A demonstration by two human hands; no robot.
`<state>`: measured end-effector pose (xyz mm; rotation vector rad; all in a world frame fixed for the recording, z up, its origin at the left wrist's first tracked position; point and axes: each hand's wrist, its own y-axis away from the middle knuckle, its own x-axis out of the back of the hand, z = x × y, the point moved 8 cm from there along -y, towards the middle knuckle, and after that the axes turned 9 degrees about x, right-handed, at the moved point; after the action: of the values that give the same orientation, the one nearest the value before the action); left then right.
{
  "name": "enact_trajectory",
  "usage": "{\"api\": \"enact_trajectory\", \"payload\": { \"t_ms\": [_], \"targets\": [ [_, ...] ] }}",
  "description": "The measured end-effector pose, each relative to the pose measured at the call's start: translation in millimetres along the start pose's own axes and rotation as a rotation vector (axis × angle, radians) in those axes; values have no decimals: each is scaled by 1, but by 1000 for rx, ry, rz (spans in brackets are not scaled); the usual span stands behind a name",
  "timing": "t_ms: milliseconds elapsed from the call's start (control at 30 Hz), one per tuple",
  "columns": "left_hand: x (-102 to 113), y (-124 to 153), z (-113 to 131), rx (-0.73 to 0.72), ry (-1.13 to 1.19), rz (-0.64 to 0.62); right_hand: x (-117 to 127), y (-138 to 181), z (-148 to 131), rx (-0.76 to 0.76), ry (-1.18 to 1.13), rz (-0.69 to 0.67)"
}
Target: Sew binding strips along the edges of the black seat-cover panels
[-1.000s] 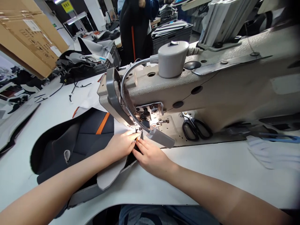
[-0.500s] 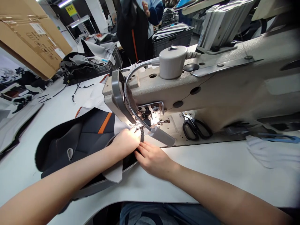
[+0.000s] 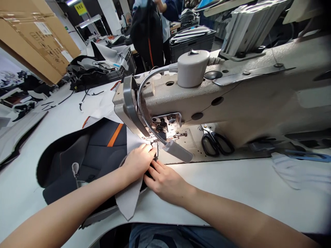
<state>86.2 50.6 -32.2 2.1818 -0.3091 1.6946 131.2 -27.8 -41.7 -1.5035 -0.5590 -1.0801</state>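
Observation:
A dark padded fabric cover [image 3: 99, 160] with an orange stripe, apparently a seat cover, lies to the left of the needle area, its grey backing flap [image 3: 130, 199] hanging toward me. My left hand [image 3: 139, 160] is closed on the cover's edge just in front of the presser foot, knuckles up. Right beside it, my right hand [image 3: 165, 182] pinches the same edge with bent fingers; the fingertips are partly hidden. Over both hands stands the sewing machine [image 3: 181, 103], and its lit lamp [image 3: 178, 150] shines on the stitching spot, where the needle is hard to make out.
Black-handled scissors [image 3: 217, 143] lie on the machine bed to the right. Farther right are a striped cloth [image 3: 297, 172] and a blue tool [image 3: 310, 155]. A cardboard box [image 3: 38, 38] is at the upper left. Behind the machine a person [image 3: 165, 20] holds dark fabric.
Both hands have shifted slightly left and toward me. The cover's grey flap has swung lower and shows more. The person behind has moved the dark fabric a little.

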Motion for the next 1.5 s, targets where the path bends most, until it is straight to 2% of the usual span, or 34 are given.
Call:
{"api": "enact_trajectory", "payload": {
  "t_ms": [133, 300, 433, 600, 800, 933, 1067, 1167, 1267, 1367, 1500],
  "targets": [
    [5, 1, -5, -138, -109, -17, -1, 3, 2, -34, -26, 34],
    [4, -5, -1, -99, -257, -104, -2, 5, 4, -35, -47, 47],
    [-1, -8, 1, -67, -165, -158, -2, 4, 3, -33, -27, 30],
    [-5, -4, 0, -16, 68, -113, 0, 0, 0, -13, 16, 13],
    [-8, 0, 3, 87, 40, -129, 2, 0, -2, -9, 30, 13],
    [-11, -5, 1, 79, 21, -59, -5, 1, 2, -34, 14, 18],
    [-11, -10, 3, -21, 8, 23, -11, 2, 10, -50, -42, 9],
    [-7, -7, 8, -78, -25, 23, -11, 1, 12, -48, -67, -1],
    [-3, -2, 9, -47, -52, 35, -9, 0, 13, -56, -64, 18],
    [0, 2, 6, 22, -43, 99, -8, 1, 13, -69, -68, 37],
    [-3, 2, 1, 81, -4, 133, -4, 1, 16, -70, -88, 47]
  ]
}}
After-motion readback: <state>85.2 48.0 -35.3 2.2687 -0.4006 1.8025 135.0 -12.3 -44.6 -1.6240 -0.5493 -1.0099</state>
